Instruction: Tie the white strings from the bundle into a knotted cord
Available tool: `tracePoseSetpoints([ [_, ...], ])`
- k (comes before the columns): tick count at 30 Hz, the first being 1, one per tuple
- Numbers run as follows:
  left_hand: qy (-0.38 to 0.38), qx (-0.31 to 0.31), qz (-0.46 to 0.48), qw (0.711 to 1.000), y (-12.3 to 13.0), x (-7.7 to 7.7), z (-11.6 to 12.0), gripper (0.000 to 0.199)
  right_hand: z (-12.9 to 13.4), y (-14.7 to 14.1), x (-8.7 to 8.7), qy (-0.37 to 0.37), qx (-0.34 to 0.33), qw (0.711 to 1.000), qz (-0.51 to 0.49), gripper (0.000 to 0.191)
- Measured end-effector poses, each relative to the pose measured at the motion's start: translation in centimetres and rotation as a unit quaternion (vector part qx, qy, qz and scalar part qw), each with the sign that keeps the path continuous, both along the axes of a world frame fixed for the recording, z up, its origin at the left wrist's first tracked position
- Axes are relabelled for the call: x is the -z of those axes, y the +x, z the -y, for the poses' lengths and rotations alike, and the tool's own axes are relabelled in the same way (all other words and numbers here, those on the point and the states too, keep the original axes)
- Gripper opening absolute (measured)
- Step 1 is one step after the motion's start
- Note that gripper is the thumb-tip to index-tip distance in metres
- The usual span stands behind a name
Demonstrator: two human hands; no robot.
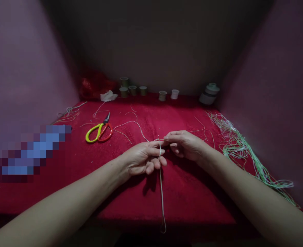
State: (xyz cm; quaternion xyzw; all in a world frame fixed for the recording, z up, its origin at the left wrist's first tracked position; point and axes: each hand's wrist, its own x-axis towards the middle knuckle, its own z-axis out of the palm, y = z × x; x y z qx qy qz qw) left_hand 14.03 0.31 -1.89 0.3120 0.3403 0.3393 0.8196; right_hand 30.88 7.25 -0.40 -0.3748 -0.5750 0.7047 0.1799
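Over the middle of the red cloth, my left hand (145, 158) is closed on a thin pale cord (161, 185), pinched between thumb and forefinger. The cord hangs down past the fingers and ends in a small loop at the table's front edge. To its right, my right hand (183, 144) pinches a strand with thumb and forefinger near the left fingertips. The strands meet between the two hands, too fine to make out fully. Scissors (102, 130) with one yellow and one red handle lie beyond my left hand, blades pointing away.
At the back stand several small thread spools (162, 95), a white jar (209, 94), white paper (108, 96) and a red plastic bag (96, 84). A tangle of green and white cords (244, 147) lies right. Left is a blurred-out blue object (38, 149). Walls close both sides.
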Motion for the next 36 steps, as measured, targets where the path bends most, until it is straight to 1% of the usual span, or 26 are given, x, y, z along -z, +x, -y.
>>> tracePoseSetpoints([
  [2,0.010,-0.005,0.022,1.000,0.5,0.2,-0.2,0.033,0.1,-0.2,0.2,-0.057,0.006,0.998,-0.029,0.015],
  [5,0.011,0.009,0.020,1.000,1.4,0.1,-0.2,0.019,0.2,-0.4,0.5,-0.113,-0.020,0.992,-0.048,0.015],
  [7,0.010,0.029,-0.034,0.999,1.6,-0.4,0.0,0.011,0.0,-0.4,0.5,-0.128,-0.029,0.990,-0.050,0.013],
  [9,0.036,0.059,-0.143,0.987,1.3,-1.2,0.6,0.014,-0.3,-0.3,0.5,-0.140,-0.002,0.989,-0.051,0.011],
  [10,0.066,0.072,-0.219,0.971,1.0,-1.7,0.9,0.017,-0.6,-0.2,0.5,-0.143,0.020,0.988,-0.054,0.011],
  [11,0.107,0.081,-0.302,0.944,0.5,-2.2,1.3,0.019,-0.8,-0.1,0.4,-0.142,0.042,0.987,-0.056,0.012],
  [12,0.153,0.083,-0.388,0.905,0.0,-2.7,1.6,0.020,-1.0,0.0,0.4,-0.134,0.062,0.987,-0.056,0.013],
  [13,0.200,0.076,-0.464,0.860,-0.7,-3.2,1.8,0.021,-1.2,0.1,0.5,-0.121,0.078,0.988,-0.053,0.015],
  [14,0.241,0.067,-0.523,0.815,-1.4,-3.7,2.0,0.022,-1.3,0.1,0.5,-0.104,0.088,0.990,-0.048,0.016],
  [15,0.273,0.055,-0.563,0.778,-2.2,-4.2,2.1,0.023,-1.4,0.2,0.6,-0.086,0.091,0.991,-0.043,0.015],
  [16,0.293,0.043,-0.586,0.754,-3.0,-4.7,2.1,0.024,-1.4,0.2,0.6,-0.070,0.090,0.993,-0.039,0.014],
  [17,0.303,0.029,-0.599,0.741,-3.7,-5.2,2.1,0.024,-1.4,0.2,0.7,-0.056,0.086,0.994,-0.038,0.013],
  [18,0.302,0.010,-0.604,0.737,-4.4,-5.6,2.1,0.024,-1.4,0.2,0.7,-0.047,0.081,0.995,-0.040,0.013],
  [19,0.296,-0.010,-0.604,0.740,-5.1,-6.1,2.2,0.023,-1.3,0.2,0.7,-0.043,0.076,0.995,-0.045,0.012],
  [21,0.278,-0.047,-0.592,0.755,-5.9,-6.9,2.2,0.024,-1.2,0.1,0.7,-0.045,0.070,0.995,-0.060,0.011],
  [23,0.277,-0.063,-0.574,0.768,-6.1,-7.5,2.1,0.027,-1.1,-0.1,0.8,-0.059,0.076,0.992,-0.085,0.011],
  [25,0.286,-0.040,-0.568,0.771,-5.8,-7.8,1.7,0.028,-1.1,-0.2,0.8,-0.081,0.079,0.988,-0.108,0.012],
  [26,0.293,-0.015,-0.576,0.763,-5.5,-7.9,1.4,0.029,-1.1,-0.2,0.9,-0.090,0.077,0.986,-0.116,0.012],
  [27,0.308,0.010,-0.594,0.743,-5.2,-7.9,1.0,0.028,-1.1,-0.2,1.0,-0.100,0.071,0.985,-0.124,0.011],
  [28,0.332,0.028,-0.618,0.712,-4.7,-7.9,0.6,0.027,-1.1,-0.2,1.1,-0.108,0.063,0.983,-0.131,0.010],
  [29,0.362,0.036,-0.647,0.670,-4.3,-7.9,0.1,0.024,-1.2,-0.1,1.2,-0.116,0.057,0.982,-0.139,0.009],
  [31,0.422,0.029,-0.699,0.576,-3.3,-7.7,-0.7,0.021,-1.3,-0.1,1.3,-0.129,0.050,0.978,-0.154,0.006],
  [32,0.443,0.028,-0.718,0.536,-2.7,-7.6,-1.0,0.021,-1.3,-0.1,1.4,-0.137,0.048,0.977,-0.159,0.004],
  [33,0.455,0.035,-0.733,0.506,-2.1,-7.4,-1.2,0.021,-1.4,-0.1,1.4,-0.147,0.045,0.975,-0.158,0.002],
  [34,0.459,0.046,-0.746,0.481,-1.6,-7.1,-1.3,0.022,-1.4,-0.1,1.4,-0.158,0.042,0.975,-0.153,0.006],
  [36,0.458,0.063,-0.770,0.439,-0.5,-6.2,-1.4,0.024,-1.6,-0.2,1.5,-0.174,0.037,0.974,-0.139,0.016],
])
